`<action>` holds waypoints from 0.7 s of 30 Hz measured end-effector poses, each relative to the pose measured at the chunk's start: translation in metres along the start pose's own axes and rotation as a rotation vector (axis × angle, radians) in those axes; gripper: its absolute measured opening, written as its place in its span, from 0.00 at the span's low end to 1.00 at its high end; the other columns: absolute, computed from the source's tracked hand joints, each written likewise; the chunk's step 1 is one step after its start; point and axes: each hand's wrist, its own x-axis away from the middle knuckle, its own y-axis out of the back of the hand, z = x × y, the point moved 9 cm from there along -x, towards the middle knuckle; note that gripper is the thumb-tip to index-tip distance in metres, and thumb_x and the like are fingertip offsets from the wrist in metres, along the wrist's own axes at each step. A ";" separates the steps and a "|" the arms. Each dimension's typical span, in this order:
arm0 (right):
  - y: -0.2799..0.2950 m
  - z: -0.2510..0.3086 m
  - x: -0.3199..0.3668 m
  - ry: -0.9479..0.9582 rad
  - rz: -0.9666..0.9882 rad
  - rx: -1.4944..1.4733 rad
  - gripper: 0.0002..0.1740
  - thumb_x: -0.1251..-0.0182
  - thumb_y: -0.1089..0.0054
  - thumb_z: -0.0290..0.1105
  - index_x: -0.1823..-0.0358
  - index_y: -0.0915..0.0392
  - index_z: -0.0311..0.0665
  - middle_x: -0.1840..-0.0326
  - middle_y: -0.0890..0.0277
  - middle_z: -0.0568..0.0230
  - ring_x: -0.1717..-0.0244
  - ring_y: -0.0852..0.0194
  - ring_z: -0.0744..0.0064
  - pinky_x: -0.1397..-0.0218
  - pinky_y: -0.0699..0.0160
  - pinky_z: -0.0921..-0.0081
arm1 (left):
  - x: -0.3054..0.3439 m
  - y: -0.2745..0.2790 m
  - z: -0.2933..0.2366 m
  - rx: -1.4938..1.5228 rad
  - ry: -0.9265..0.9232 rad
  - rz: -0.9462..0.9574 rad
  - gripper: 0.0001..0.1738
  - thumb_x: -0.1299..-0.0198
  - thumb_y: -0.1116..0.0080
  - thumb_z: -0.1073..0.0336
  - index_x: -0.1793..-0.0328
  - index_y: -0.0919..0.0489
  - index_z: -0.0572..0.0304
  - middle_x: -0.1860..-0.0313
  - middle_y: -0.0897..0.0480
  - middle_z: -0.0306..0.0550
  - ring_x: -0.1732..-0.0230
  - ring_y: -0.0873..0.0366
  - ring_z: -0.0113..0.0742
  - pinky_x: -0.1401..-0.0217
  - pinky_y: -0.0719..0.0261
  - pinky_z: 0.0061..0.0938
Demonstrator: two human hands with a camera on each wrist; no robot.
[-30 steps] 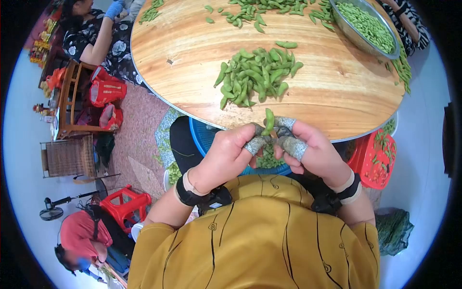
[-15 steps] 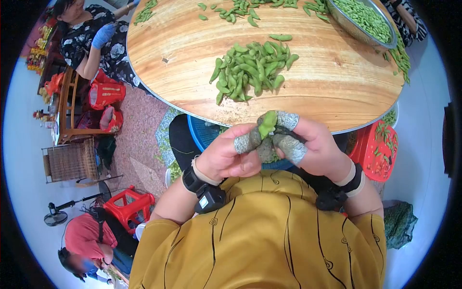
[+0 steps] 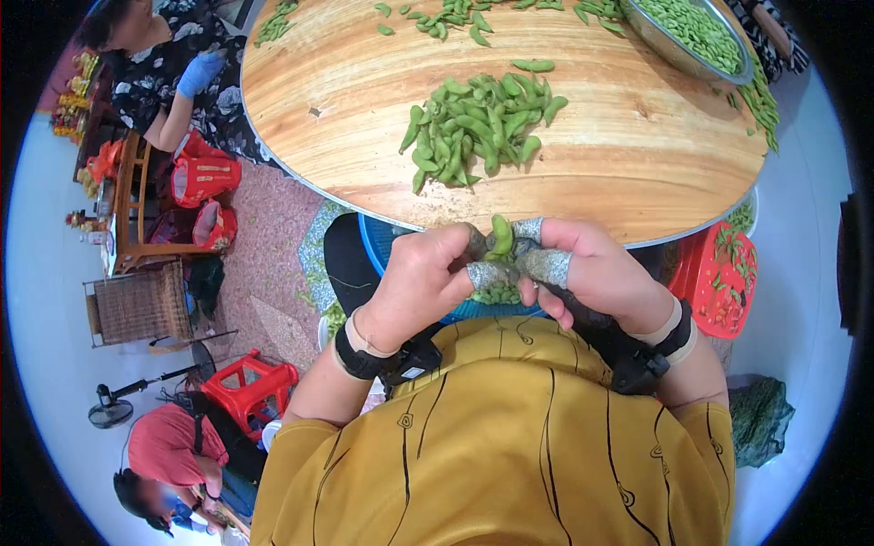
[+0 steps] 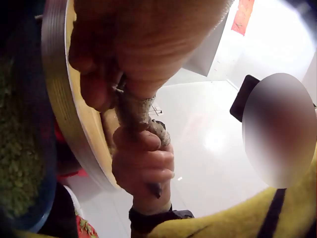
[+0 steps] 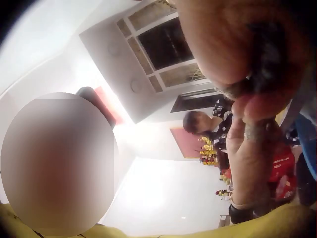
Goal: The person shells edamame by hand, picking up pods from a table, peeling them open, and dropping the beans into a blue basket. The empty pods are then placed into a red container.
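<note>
A green edamame pod (image 3: 502,237) stands up between my two hands, just in front of the table's near edge. My left hand (image 3: 417,278) pinches it with thumb and index finger. From the other side my right hand (image 3: 614,273) grips its lower part, with both hands' fingertips meeting there. Grey tape, darkly stained, wraps the thumbs and index fingers. Below the hands, a blue basket (image 3: 375,238) holds shelled green beans (image 3: 496,293). Beyond lies a heap of edamame pods (image 3: 478,127) on the round wooden table (image 3: 628,182). The wrist views show the fingertips pressed together, hiding the pod.
At the table's far right stands a metal bowl (image 3: 739,80) full of shelled beans, with more pods beside it. A red tray (image 3: 719,305) with scattered pods sits lower right. Another person (image 3: 155,73) with a blue glove sits left; someone in red (image 3: 173,446) bends near a red stool (image 3: 250,387).
Half a second ago the pod was tilted and bent among the fingers; now a pod stands upright between them. The gloved person at left has drawn an arm back from the table.
</note>
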 end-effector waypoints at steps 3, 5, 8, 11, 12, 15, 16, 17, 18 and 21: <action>0.003 -0.001 0.000 0.053 -0.056 -0.019 0.11 0.31 0.56 0.26 0.54 0.24 0.35 0.71 0.25 0.68 0.79 0.30 0.85 0.80 0.27 0.86 | 0.002 -0.005 -0.013 -0.226 -0.163 -0.063 0.10 0.50 0.35 0.70 0.67 0.26 0.64 0.79 0.24 0.51 0.79 0.22 0.46 0.77 0.26 0.32; 0.004 -0.002 -0.002 0.062 -0.077 0.005 0.10 0.32 0.55 0.27 0.55 0.24 0.35 0.72 0.25 0.68 0.79 0.30 0.85 0.80 0.27 0.86 | 0.004 -0.008 -0.022 -0.319 -0.226 -0.110 0.10 0.50 0.36 0.71 0.66 0.28 0.64 0.79 0.25 0.54 0.79 0.24 0.53 0.77 0.27 0.35; 0.005 -0.008 -0.006 0.090 -0.108 0.026 0.10 0.32 0.55 0.26 0.58 0.23 0.35 0.73 0.25 0.69 0.80 0.30 0.85 0.80 0.28 0.86 | 0.005 -0.008 -0.023 -0.275 -0.277 -0.147 0.07 0.47 0.43 0.74 0.63 0.29 0.65 0.79 0.25 0.53 0.80 0.24 0.50 0.77 0.27 0.35; 0.005 -0.011 -0.007 0.123 -0.106 0.038 0.10 0.32 0.55 0.26 0.56 0.24 0.35 0.74 0.26 0.70 0.81 0.32 0.86 0.81 0.29 0.86 | 0.010 -0.014 0.006 0.066 0.004 -0.028 0.11 0.51 0.46 0.75 0.59 0.29 0.66 0.71 0.24 0.60 0.71 0.25 0.60 0.71 0.25 0.39; 0.005 -0.014 -0.008 0.125 -0.107 -0.003 0.10 0.32 0.55 0.26 0.55 0.24 0.35 0.75 0.26 0.70 0.81 0.32 0.86 0.81 0.30 0.86 | 0.011 -0.018 0.013 0.114 0.074 0.018 0.08 0.44 0.51 0.74 0.58 0.28 0.65 0.72 0.22 0.55 0.75 0.23 0.48 0.74 0.26 0.31; 0.005 -0.013 -0.008 0.135 -0.104 -0.020 0.11 0.33 0.54 0.26 0.53 0.25 0.35 0.76 0.27 0.70 0.82 0.33 0.86 0.82 0.31 0.86 | 0.021 -0.039 0.036 0.768 0.517 0.179 0.06 0.39 0.53 0.72 0.58 0.27 0.64 0.75 0.22 0.43 0.78 0.25 0.29 0.76 0.29 0.21; 0.007 -0.012 -0.008 0.141 -0.102 0.000 0.11 0.33 0.52 0.26 0.52 0.26 0.36 0.77 0.27 0.71 0.82 0.32 0.86 0.82 0.31 0.86 | 0.020 -0.037 0.032 0.870 0.542 0.172 0.07 0.36 0.57 0.72 0.58 0.26 0.64 0.75 0.24 0.36 0.77 0.29 0.18 0.77 0.31 0.14; 0.008 -0.013 -0.008 0.139 -0.103 0.002 0.11 0.33 0.52 0.26 0.52 0.26 0.36 0.77 0.27 0.71 0.82 0.32 0.86 0.82 0.31 0.86 | 0.021 -0.038 0.032 0.874 0.542 0.171 0.07 0.36 0.57 0.72 0.58 0.26 0.64 0.75 0.24 0.36 0.77 0.29 0.18 0.77 0.31 0.14; 0.012 -0.011 -0.008 0.152 -0.117 0.062 0.12 0.35 0.50 0.26 0.52 0.25 0.36 0.78 0.28 0.72 0.81 0.32 0.86 0.82 0.32 0.86 | 0.019 -0.038 0.032 0.816 0.506 0.157 0.08 0.36 0.58 0.73 0.58 0.25 0.64 0.76 0.24 0.36 0.78 0.30 0.20 0.76 0.32 0.15; 0.015 -0.011 -0.013 0.164 -0.175 0.139 0.13 0.39 0.45 0.26 0.52 0.25 0.35 0.79 0.28 0.71 0.79 0.30 0.85 0.81 0.31 0.84 | 0.019 -0.040 0.030 0.670 0.405 0.186 0.10 0.37 0.58 0.74 0.58 0.24 0.65 0.75 0.25 0.35 0.77 0.31 0.20 0.75 0.33 0.16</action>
